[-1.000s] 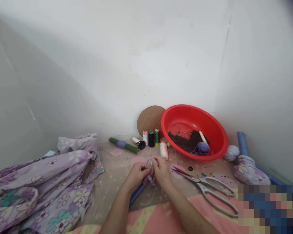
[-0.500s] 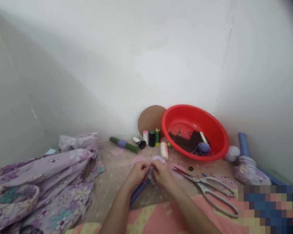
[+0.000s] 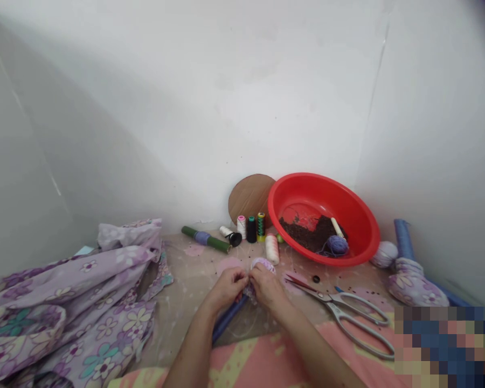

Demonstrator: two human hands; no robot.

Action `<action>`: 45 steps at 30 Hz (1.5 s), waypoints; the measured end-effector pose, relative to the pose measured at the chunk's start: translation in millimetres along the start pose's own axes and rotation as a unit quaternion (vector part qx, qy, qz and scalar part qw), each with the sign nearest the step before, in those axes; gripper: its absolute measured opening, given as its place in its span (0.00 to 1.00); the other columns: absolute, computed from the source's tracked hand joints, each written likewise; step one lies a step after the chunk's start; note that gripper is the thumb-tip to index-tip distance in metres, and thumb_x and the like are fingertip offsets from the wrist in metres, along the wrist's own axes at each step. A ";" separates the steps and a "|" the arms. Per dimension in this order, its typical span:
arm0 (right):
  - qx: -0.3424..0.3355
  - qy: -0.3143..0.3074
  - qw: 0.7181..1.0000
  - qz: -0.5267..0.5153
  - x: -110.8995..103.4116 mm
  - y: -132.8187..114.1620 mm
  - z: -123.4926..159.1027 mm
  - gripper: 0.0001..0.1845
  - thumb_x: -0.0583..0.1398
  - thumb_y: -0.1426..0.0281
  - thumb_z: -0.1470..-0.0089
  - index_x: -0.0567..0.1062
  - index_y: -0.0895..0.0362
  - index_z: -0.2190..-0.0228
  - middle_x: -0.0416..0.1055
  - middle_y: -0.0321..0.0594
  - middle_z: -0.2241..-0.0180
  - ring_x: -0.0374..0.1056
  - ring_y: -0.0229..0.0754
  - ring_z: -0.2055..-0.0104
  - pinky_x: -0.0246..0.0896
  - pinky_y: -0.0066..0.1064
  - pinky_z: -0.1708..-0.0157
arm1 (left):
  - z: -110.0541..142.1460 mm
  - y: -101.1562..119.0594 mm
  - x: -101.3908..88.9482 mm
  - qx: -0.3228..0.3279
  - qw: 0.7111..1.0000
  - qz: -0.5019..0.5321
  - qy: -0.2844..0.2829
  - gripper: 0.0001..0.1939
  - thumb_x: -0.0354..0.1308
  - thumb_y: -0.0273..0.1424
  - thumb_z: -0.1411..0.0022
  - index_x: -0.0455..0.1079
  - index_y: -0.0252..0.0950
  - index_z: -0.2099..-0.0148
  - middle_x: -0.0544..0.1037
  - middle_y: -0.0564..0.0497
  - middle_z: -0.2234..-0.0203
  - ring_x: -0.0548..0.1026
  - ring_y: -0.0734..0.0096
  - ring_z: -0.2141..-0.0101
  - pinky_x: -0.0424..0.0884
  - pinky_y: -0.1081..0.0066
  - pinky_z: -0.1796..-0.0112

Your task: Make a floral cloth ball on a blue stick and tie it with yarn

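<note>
In front of me, my left hand (image 3: 228, 288) and my right hand (image 3: 267, 285) meet over a bunched purple-and-white floral cloth (image 3: 263, 263). The cloth sits at the upper end of a blue rod (image 3: 229, 319) slanting down toward me. My right hand is closed over the cloth from the right side. The fingers of my left hand are pinched together at its left edge; what lies between them is too small to make out. Large scissors (image 3: 327, 299) lie to the right of my right hand, blades slightly apart. A white-and-pink thread spool (image 3: 272, 250) stands just beyond the cloth.
A tilted red basin (image 3: 366, 231) holds dark soil and a purple yarn ball (image 3: 337, 246). Several thread spools (image 3: 251, 230) and a green stick (image 3: 186, 232) lie by the wall. Floral fabric (image 3: 105, 285) is heaped left. A cloth-wrapped bundle (image 3: 418, 288) on a blue rod lies right.
My right hand's fingers have shifted slightly and now cover more of the cloth between the hands. More of the bunched cloth shows beyond them. My left hand stays nearly in place.
</note>
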State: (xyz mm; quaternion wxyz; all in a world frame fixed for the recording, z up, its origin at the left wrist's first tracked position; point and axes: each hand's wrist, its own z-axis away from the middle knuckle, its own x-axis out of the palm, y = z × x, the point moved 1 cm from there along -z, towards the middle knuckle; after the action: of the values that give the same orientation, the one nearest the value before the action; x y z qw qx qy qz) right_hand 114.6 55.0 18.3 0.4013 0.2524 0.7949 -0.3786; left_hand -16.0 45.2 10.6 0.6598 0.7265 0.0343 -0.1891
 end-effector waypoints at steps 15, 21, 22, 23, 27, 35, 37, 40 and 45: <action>-0.045 -0.047 0.994 -0.092 -8.3 3.1 6.0 0.03 0.56 0.75 0.59 0.65 0.58 0.77 0.61 0.36 0.70 0.57 0.36 0.69 0.50 0.26 0.70 | 1.9 5.2 0.2 0.020 0.999 -0.032 0.016 0.14 0.50 0.41 0.50 0.57 0.34 0.77 0.59 0.60 0.88 0.57 0.82 0.87 0.51 0.79 0.86; -0.038 -0.023 0.995 -0.088 -5.1 5.4 3.3 0.06 0.52 0.78 0.55 0.67 0.58 0.78 0.63 0.38 0.72 0.59 0.36 0.68 0.51 0.25 0.69 | 0.2 1.4 1.1 0.024 0.999 -0.017 0.027 0.14 0.49 0.39 0.48 0.56 0.35 0.77 0.57 0.61 0.89 0.56 0.82 0.88 0.52 0.80 0.87; -0.038 -0.029 0.995 -0.084 -4.1 8.0 2.4 0.07 0.52 0.78 0.54 0.68 0.58 0.78 0.64 0.38 0.73 0.59 0.37 0.68 0.51 0.25 0.69 | 0.0 0.6 1.5 0.022 0.999 -0.011 0.028 0.14 0.49 0.39 0.48 0.56 0.35 0.77 0.57 0.61 0.89 0.56 0.82 0.88 0.52 0.80 0.87; -0.037 -0.038 0.996 -0.076 -3.5 10.5 1.8 0.08 0.52 0.78 0.54 0.69 0.58 0.78 0.64 0.38 0.73 0.60 0.37 0.68 0.51 0.26 0.69 | -0.2 -0.3 2.0 0.018 0.999 -0.008 0.029 0.14 0.50 0.39 0.49 0.56 0.35 0.77 0.57 0.61 0.89 0.56 0.82 0.88 0.52 0.79 0.87; -0.028 -0.048 0.998 -0.031 -8.9 16.0 2.7 0.10 0.51 0.77 0.52 0.70 0.60 0.79 0.66 0.41 0.74 0.60 0.38 0.70 0.50 0.27 0.70 | -1.5 -3.3 3.2 0.013 0.999 -0.002 0.031 0.13 0.50 0.39 0.49 0.57 0.35 0.76 0.58 0.61 0.89 0.56 0.82 0.88 0.53 0.80 0.88; -0.008 0.001 0.969 -0.248 -18.6 25.0 4.9 0.12 0.50 0.75 0.53 0.60 0.58 0.86 0.55 0.32 0.82 0.52 0.34 0.77 0.46 0.25 0.76 | -2.6 -1.9 3.3 0.015 0.998 -0.014 0.057 0.13 0.50 0.38 0.49 0.56 0.35 0.77 0.57 0.61 0.90 0.57 0.81 0.90 0.52 0.79 0.88; -0.001 0.011 0.937 -0.349 -18.0 26.8 6.0 0.12 0.50 0.74 0.53 0.60 0.58 0.85 0.56 0.33 0.80 0.53 0.34 0.76 0.47 0.25 0.75 | -2.6 -0.3 2.9 0.021 0.997 -0.032 0.070 0.13 0.49 0.38 0.49 0.55 0.35 0.77 0.57 0.61 0.89 0.57 0.81 0.89 0.52 0.79 0.87; 0.002 0.000 0.882 -0.471 -17.7 24.9 9.5 0.11 0.52 0.69 0.52 0.63 0.59 0.82 0.60 0.36 0.76 0.56 0.35 0.73 0.50 0.26 0.72 | -3.4 2.3 2.1 0.045 0.990 -0.098 0.086 0.12 0.47 0.37 0.47 0.57 0.35 0.77 0.59 0.59 0.86 0.59 0.80 0.86 0.54 0.78 0.84; 0.052 -0.029 0.825 -0.562 -12.8 22.6 9.8 0.15 0.51 0.62 0.50 0.64 0.59 0.81 0.61 0.34 0.81 0.58 0.35 0.78 0.52 0.28 0.74 | -5.9 5.3 0.6 0.052 0.930 -0.338 0.133 0.09 0.46 0.32 0.46 0.62 0.34 0.74 0.68 0.53 0.79 0.65 0.74 0.75 0.56 0.76 0.74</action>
State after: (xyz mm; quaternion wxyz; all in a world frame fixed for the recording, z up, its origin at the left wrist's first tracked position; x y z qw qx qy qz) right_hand 142.0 59.2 16.1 0.1284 -0.2292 0.7663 -0.5863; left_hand -12.5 50.1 15.7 0.5072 0.7241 0.3553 -0.3038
